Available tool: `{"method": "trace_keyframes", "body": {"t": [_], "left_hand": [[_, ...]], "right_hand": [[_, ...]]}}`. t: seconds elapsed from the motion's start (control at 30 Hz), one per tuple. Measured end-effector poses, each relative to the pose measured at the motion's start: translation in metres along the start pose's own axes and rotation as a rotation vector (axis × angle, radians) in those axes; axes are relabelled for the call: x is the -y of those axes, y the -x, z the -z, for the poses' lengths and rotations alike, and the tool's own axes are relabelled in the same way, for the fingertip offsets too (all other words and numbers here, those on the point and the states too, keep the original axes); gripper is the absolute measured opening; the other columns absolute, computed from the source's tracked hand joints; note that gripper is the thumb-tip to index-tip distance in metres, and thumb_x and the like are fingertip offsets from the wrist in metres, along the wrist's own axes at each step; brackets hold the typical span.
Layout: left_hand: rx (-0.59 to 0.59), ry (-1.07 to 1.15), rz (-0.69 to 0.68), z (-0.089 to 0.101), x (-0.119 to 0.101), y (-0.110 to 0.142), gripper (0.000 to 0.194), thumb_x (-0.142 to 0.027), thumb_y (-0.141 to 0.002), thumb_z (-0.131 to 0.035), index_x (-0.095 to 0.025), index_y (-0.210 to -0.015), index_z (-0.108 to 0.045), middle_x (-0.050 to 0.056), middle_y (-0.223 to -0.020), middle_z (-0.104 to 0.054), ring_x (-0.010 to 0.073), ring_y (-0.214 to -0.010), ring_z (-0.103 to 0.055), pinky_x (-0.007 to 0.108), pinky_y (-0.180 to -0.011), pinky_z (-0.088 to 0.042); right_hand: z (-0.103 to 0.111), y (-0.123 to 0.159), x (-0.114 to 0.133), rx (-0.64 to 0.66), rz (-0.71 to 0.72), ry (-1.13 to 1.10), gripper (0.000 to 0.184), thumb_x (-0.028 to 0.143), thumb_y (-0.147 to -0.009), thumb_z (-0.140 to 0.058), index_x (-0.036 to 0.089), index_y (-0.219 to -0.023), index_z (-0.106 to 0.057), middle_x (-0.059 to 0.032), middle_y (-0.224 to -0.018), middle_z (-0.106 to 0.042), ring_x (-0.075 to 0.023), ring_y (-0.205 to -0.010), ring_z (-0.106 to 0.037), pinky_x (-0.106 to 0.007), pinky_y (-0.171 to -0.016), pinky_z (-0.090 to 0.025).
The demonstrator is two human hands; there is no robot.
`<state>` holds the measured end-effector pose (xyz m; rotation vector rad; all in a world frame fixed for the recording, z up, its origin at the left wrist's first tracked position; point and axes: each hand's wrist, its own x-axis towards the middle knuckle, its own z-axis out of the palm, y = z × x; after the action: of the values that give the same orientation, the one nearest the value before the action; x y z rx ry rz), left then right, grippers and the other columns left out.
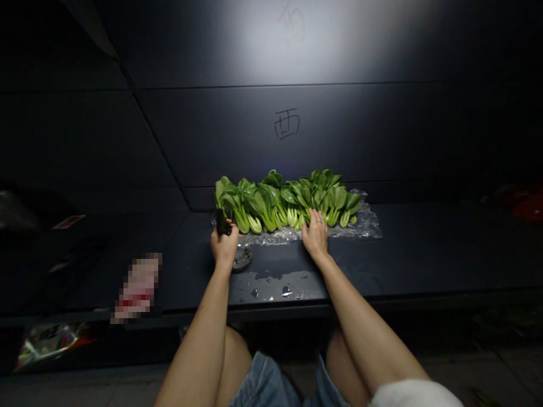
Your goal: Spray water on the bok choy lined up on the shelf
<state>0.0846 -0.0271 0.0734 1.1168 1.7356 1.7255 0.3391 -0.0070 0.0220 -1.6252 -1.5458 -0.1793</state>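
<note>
Several heads of green bok choy (pixel 263 206) lie in a row on clear plastic film (pixel 365 223), leaves toward the back panel and pale stems toward me. At the row's left end, my left hand (pixel 224 244) is closed around the black top of what looks like a spray bottle (pixel 242 257). Its clear round body shows beside my wrist. My right hand (pixel 316 234) touches the stems right of the middle, fingers stretched out and gripping nothing visible. Leaves partly surround its fingertips.
The dark shelf (pixel 275 260) carries wet spots (pixel 286 291) near its front edge. Behind the greens rises a dark panel (pixel 237 135) with a handwritten character. A blurred-out pink and red item (pixel 138 288) is at the left, and a shiny packet (pixel 51 342) lies lower down.
</note>
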Motion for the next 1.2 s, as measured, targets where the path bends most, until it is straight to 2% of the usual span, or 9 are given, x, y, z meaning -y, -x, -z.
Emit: {"method": "trace_keyframes", "body": {"t": [0.3,0.5,0.6,0.8,0.93,1.1,1.2], "left_hand": [[-0.036,0.074,0.028,0.000,0.005,-0.004,0.028,-0.024,-0.069,-0.059,-0.018,-0.096,-0.065,0.003,-0.085,-0.068,0.0159,-0.058,-0.066,0.030,-0.061,-0.059],[-0.069,0.027,-0.010,0.002,0.017,-0.011,0.030,-0.027,-0.071,-0.062,-0.018,-0.100,-0.066,0.005,-0.090,-0.070,0.0179,-0.069,-0.069,0.030,-0.069,-0.060],[-0.058,0.018,-0.003,0.002,0.019,-0.011,0.026,-0.027,-0.072,-0.062,-0.018,-0.096,-0.067,0.004,-0.086,-0.069,0.0179,-0.065,-0.069,0.029,-0.066,-0.059],[-0.024,0.029,0.010,-0.001,0.009,-0.003,0.018,-0.025,-0.072,-0.062,-0.020,-0.089,-0.066,0.001,-0.077,-0.068,0.0150,-0.052,-0.066,0.027,-0.056,-0.057],[-0.014,0.049,0.025,0.000,-0.003,0.004,0.022,-0.021,-0.071,-0.060,-0.018,-0.092,-0.066,0.003,-0.086,-0.069,0.0146,-0.055,-0.066,0.027,-0.055,-0.057],[0.094,0.080,-0.006,0.000,-0.013,0.012,0.021,-0.017,-0.069,-0.060,-0.017,-0.090,-0.065,0.004,-0.085,-0.069,0.0159,-0.062,-0.066,0.031,-0.060,-0.060],[0.131,0.081,-0.003,-0.003,-0.013,0.016,0.019,-0.017,-0.070,-0.060,-0.017,-0.088,-0.065,0.003,-0.081,-0.068,0.0150,-0.059,-0.064,0.031,-0.058,-0.060]], "right_hand": [[-0.003,0.002,0.001,-0.003,0.000,-0.002,0.055,0.021,-0.087,-0.041,0.007,-0.140,-0.047,-0.0190,-0.145,-0.051,-0.0295,-0.142,-0.037,-0.048,-0.113,-0.035],[-0.004,0.002,0.002,0.009,0.001,-0.004,0.055,0.021,-0.088,-0.040,0.009,-0.141,-0.047,-0.0181,-0.146,-0.050,-0.0292,-0.142,-0.036,-0.049,-0.113,-0.035],[-0.004,0.002,0.003,0.014,-0.002,-0.010,0.056,0.021,-0.088,-0.040,0.008,-0.141,-0.046,-0.0189,-0.146,-0.050,-0.0290,-0.143,-0.035,-0.049,-0.114,-0.034],[-0.004,0.003,0.003,0.004,0.000,-0.022,0.056,0.021,-0.087,-0.041,0.009,-0.141,-0.046,-0.0187,-0.145,-0.051,-0.0289,-0.142,-0.036,-0.049,-0.113,-0.035],[-0.003,0.003,0.002,0.012,-0.007,-0.014,0.056,0.021,-0.086,-0.041,0.007,-0.141,-0.047,-0.0186,-0.145,-0.051,-0.0293,-0.142,-0.037,-0.048,-0.113,-0.035],[-0.005,0.003,0.001,0.016,-0.009,0.002,0.056,0.020,-0.087,-0.041,0.008,-0.142,-0.046,-0.0187,-0.146,-0.050,-0.0287,-0.142,-0.036,-0.049,-0.113,-0.035],[-0.005,0.003,0.000,0.013,-0.008,0.007,0.056,0.020,-0.088,-0.041,0.009,-0.142,-0.046,-0.0189,-0.146,-0.050,-0.0284,-0.142,-0.036,-0.048,-0.113,-0.035]]}}
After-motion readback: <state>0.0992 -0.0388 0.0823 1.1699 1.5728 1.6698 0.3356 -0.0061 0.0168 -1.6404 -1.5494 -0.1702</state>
